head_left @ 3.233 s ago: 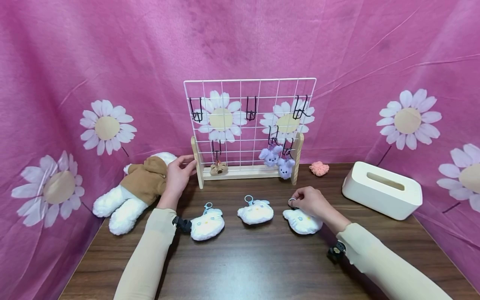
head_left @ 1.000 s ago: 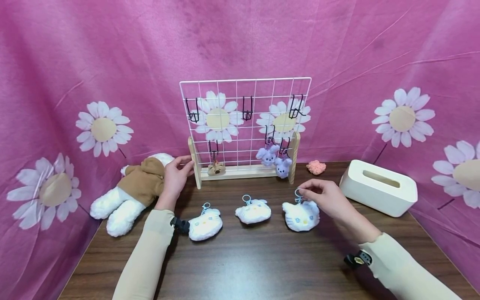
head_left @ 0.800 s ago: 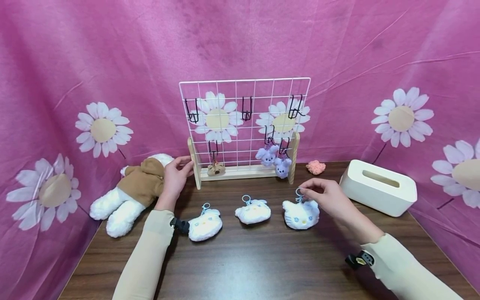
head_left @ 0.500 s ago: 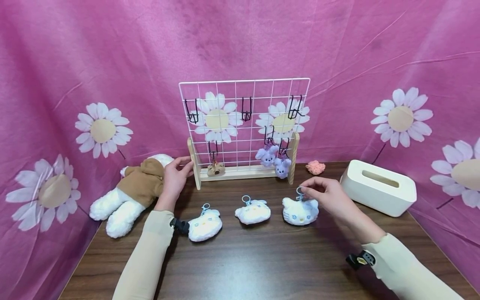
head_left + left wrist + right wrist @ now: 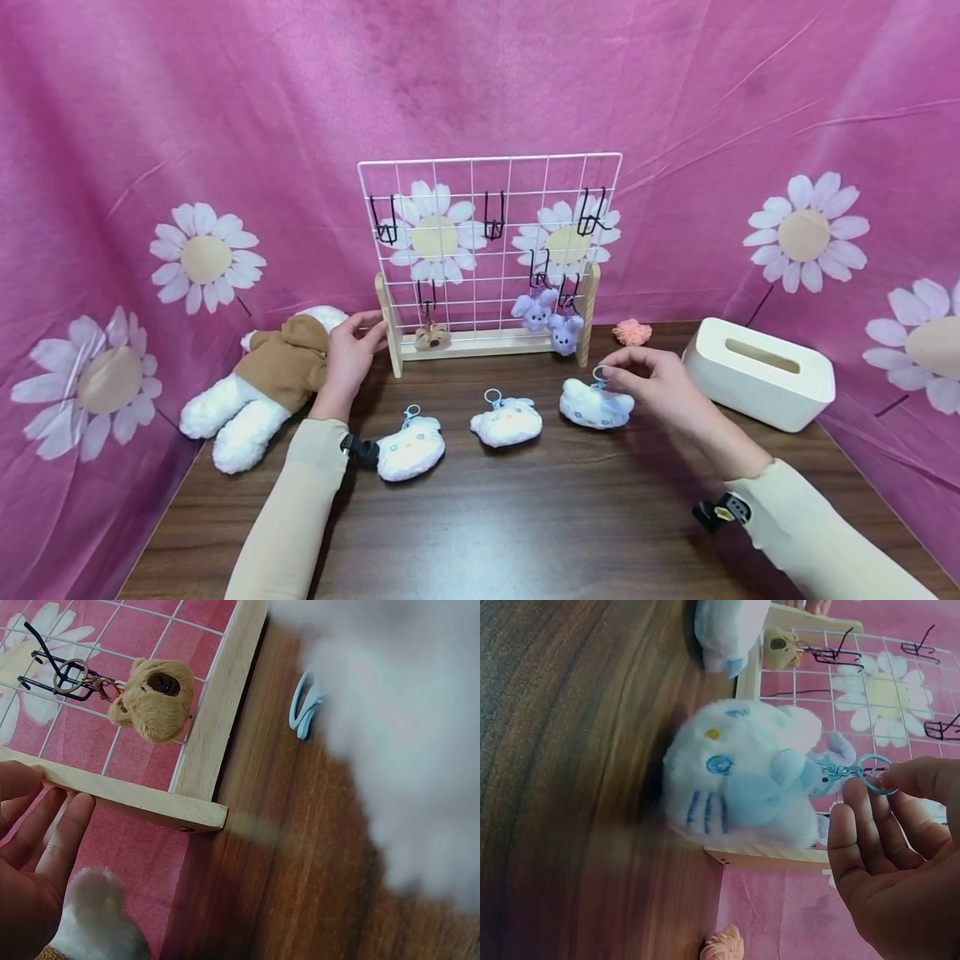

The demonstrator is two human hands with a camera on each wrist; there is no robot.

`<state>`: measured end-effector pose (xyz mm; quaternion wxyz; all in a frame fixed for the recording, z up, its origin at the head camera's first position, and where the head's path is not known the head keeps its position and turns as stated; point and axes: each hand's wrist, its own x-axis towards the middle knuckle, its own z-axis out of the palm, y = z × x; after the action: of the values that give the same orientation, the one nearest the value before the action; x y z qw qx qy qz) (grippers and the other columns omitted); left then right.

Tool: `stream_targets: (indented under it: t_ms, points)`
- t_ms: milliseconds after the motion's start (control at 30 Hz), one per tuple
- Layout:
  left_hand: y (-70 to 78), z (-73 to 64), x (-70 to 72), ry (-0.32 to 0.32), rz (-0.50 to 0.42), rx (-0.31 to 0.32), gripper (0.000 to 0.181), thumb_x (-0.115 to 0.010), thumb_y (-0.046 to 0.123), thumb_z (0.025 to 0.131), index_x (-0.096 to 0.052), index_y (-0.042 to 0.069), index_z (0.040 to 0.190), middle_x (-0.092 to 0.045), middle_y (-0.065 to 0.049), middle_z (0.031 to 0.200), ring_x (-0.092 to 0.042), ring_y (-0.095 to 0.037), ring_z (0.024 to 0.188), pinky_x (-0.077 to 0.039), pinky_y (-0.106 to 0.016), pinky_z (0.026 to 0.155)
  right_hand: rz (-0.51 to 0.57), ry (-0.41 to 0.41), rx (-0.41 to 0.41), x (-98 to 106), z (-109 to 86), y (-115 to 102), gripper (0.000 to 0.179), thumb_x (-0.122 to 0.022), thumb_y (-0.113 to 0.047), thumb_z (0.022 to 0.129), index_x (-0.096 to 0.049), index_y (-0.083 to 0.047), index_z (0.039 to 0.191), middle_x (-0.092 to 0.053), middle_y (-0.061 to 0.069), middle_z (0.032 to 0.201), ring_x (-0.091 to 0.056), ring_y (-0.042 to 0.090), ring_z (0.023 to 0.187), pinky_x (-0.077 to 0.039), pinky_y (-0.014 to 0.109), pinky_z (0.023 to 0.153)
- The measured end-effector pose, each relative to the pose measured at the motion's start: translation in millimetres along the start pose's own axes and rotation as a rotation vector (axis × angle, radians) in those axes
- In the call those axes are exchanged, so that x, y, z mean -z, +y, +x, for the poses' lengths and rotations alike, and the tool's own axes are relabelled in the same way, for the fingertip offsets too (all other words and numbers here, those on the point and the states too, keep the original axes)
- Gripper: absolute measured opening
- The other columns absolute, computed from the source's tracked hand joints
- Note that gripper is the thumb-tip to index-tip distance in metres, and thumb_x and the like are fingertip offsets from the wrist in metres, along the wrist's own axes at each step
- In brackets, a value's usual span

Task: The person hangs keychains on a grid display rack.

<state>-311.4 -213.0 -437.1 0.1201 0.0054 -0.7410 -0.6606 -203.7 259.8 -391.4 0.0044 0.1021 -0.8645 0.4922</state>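
Observation:
My right hand (image 5: 652, 379) pinches the blue ring of a white cat plush keychain (image 5: 596, 406) between thumb and fingertips. In the right wrist view this plush keychain (image 5: 735, 772) dangles by its blue clasp, tilted; whether its underside touches the table cannot be told. At the left wooden post of a white wire grid rack (image 5: 491, 167), my left hand (image 5: 350, 358) grips the edge with thumb and fingers. Two more white plush keychains, a middle one (image 5: 507, 422) and a left one (image 5: 411, 450), lie on the table (image 5: 480, 533).
Black hooks (image 5: 493, 227) line the rack. A brown bear keychain (image 5: 432, 337) hangs low left and two purple plush keychains (image 5: 535, 311) low right. A large plush toy (image 5: 281, 371) lies left. A pink fluffy piece (image 5: 633, 332) and a white tissue box (image 5: 757, 375) sit right.
My right hand has taken the ring of the right-hand white plush and raised it, shifting it slightly toward the rack. The plush has tipped face-down. My left hand stays at the post.

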Motion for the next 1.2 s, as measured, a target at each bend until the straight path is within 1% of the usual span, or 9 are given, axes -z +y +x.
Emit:
stream_targets:
  t_ms: [200, 300, 367, 433, 567, 633, 867, 1067, 1200]
  points:
    - [-0.9, 0.0, 0.0, 0.001, 0.0, -0.007, 0.034, -0.071, 0.008, 0.111, -0.071, -0.008, 0.14, -0.071, -0.035, 0.142, -0.073, 0.0, 0.096, -0.073, -0.028, 0.097, -0.066, 0.057, 0.041, 1, 4.6, -4, 0.022, -0.075, -0.017, 0.109, -0.08, 0.002, 0.119, -0.083, 0.022, 0.11, -0.077, 0.002, 0.092, -0.067, 0.017, 0.076]
    - [-1.2, -0.2, 0.0, 0.004, 0.006, -0.007, 0.033, -0.071, 0.008, 0.111, -0.072, -0.008, 0.14, -0.071, -0.034, 0.142, -0.073, 0.0, 0.096, -0.073, -0.03, 0.098, -0.118, 0.113, 0.071, 4, 8.6, -8, 0.019, -0.077, -0.017, 0.108, -0.082, -0.001, 0.117, -0.08, 0.021, 0.123, -0.066, -0.013, 0.106, -0.059, 0.005, 0.086]
    - [-1.5, -0.3, 0.0, 0.007, 0.009, -0.006, 0.033, -0.071, 0.008, 0.111, -0.072, -0.007, 0.14, -0.071, -0.034, 0.142, -0.073, 0.0, 0.096, -0.073, -0.03, 0.097, -0.15, 0.14, 0.086, 6, 11.2, -12, 0.018, -0.078, -0.018, 0.107, -0.083, -0.004, 0.116, -0.078, 0.019, 0.127, -0.059, -0.016, 0.109, -0.053, 0.0, 0.088]
    - [-1.7, -0.3, 0.1, 0.007, 0.014, -0.006, 0.033, -0.071, 0.009, 0.111, -0.072, -0.007, 0.14, -0.071, -0.033, 0.142, -0.073, 0.0, 0.096, -0.073, -0.03, 0.097, -0.142, 0.141, 0.094, 9, 13.9, -15, 0.018, -0.078, -0.018, 0.107, -0.083, -0.004, 0.117, -0.078, 0.018, 0.127, -0.061, -0.015, 0.107, -0.055, 0.001, 0.087]
    - [-1.7, -0.3, 0.5, 0.004, 0.011, -0.007, 0.033, -0.071, 0.009, 0.111, -0.072, -0.008, 0.14, -0.071, -0.034, 0.142, -0.073, 0.0, 0.096, -0.073, -0.03, 0.098, -0.113, 0.125, 0.097, 16, 19.1, -23, 0.019, -0.076, -0.018, 0.108, -0.081, -0.003, 0.118, -0.083, 0.014, 0.111, -0.072, -0.006, 0.088, -0.063, 0.012, 0.071]
    - [-1.3, -0.4, 0.2, 0.003, 0.009, -0.008, 0.034, -0.071, 0.009, 0.111, -0.071, -0.008, 0.14, -0.071, -0.034, 0.142, -0.073, 0.0, 0.096, -0.073, -0.026, 0.095, -0.095, 0.124, 0.094, 20, 21.3, -28, 0.02, -0.076, -0.017, 0.109, -0.08, -0.001, 0.119, -0.085, 0.01, 0.106, -0.074, -0.004, 0.086, -0.065, 0.014, 0.069]
    - [0.6, -1.3, -0.2, 0.002, 0.01, -0.011, 0.034, -0.07, 0.008, 0.111, -0.071, -0.008, 0.14, -0.07, -0.036, 0.141, -0.072, 0.002, 0.093, -0.07, -0.012, 0.085, -0.116, 0.164, 0.103, 30, 29.0, -45, 0.019, -0.08, -0.023, 0.106, -0.082, -0.006, 0.114, -0.076, -0.014, 0.084, -0.067, -0.002, 0.077, -0.059, 0.014, 0.062]
    - [-0.1, -1.3, -0.3, 0.0, 0.006, -0.01, 0.034, -0.07, 0.008, 0.111, -0.071, -0.008, 0.141, -0.07, -0.036, 0.141, -0.072, 0.001, 0.094, -0.07, -0.013, 0.085, -0.147, 0.214, 0.12, 39, 35.2, -56, 0.02, -0.082, -0.024, 0.105, -0.083, -0.007, 0.116, -0.077, -0.02, 0.088, -0.062, 0.0, 0.077, -0.053, 0.016, 0.058]
    - [-0.2, -1.2, -0.3, 0.002, 0.003, -0.008, 0.034, -0.07, 0.008, 0.111, -0.071, -0.008, 0.141, -0.07, -0.036, 0.141, -0.072, 0.002, 0.093, -0.071, -0.014, 0.087, -0.129, 0.236, 0.116, 44, 41.4, -65, 0.023, -0.082, -0.024, 0.105, -0.083, -0.005, 0.118, -0.078, -0.022, 0.088, -0.065, -0.001, 0.079, -0.055, 0.015, 0.06]
